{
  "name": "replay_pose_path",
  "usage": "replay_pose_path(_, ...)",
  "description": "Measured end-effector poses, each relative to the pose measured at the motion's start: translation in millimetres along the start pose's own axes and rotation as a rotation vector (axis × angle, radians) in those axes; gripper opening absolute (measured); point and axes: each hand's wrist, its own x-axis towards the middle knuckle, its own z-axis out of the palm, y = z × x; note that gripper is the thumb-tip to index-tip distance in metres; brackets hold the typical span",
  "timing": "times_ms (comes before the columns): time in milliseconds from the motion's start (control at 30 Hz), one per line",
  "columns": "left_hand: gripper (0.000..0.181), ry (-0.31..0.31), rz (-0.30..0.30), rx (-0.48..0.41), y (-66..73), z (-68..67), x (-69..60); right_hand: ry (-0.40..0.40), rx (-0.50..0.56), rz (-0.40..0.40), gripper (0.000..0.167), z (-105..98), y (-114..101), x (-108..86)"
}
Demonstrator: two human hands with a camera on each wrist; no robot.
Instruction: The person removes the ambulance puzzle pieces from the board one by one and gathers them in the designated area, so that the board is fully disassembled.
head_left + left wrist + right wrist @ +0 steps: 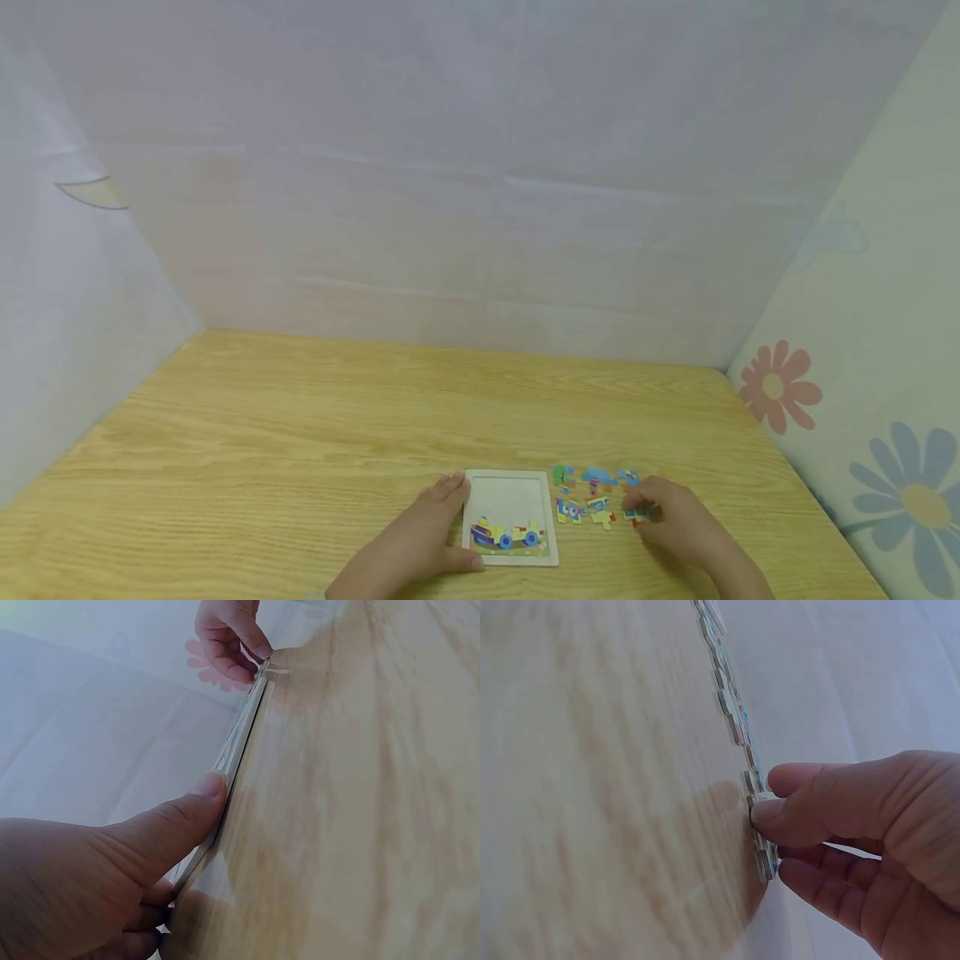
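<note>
Nearest, the left hand (420, 533) grips the left side of the puzzle tray (506, 498), thumb at its near-left corner, likely to stop it sliding on the table (300, 425). Joined pieces (507, 541) fill only the tray's near part. Loose pieces (570, 511) lie to its right, apparently spread for easy choosing; there, the right hand (678, 521) pinches one piece (631, 514) between thumb and fingers.

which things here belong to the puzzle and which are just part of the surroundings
Belongs to the job:
puzzle tray, partly filled, left hand at its edge
loose puzzle pieces, right hand among them

Just surroundings:
wooden table
red flower and blue flower on the wall
</note>
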Motion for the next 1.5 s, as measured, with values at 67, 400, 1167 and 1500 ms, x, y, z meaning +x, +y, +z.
replay_pose_path(67, 0.095, 0.004, -0.002, -0.008, 0.0, 0.5, 0.2, 0.023, 0.006, 0.024, 0.024, 0, -1, -0.1)
replay_pose_path(400, 0.095, 0.023, -0.014, -0.024, -0.3, 2.2, 0.2, 0.205, -0.021, 0.092, 0.02, 0, -12, 3.7)
replay_pose_path(1167, 0.095, -0.004, -0.002, 0.022, -0.4, 0.2, 0.9, 0.363, 0.255, -0.048, 0.006, 15, -42, 9.9)
replay_pose_path(1500, 0.095, -0.009, -0.015, 0.002, -2.0, 2.5, 1.7, 0.229, 0.391, -0.025, 0.015, 24, -49, 16.0)
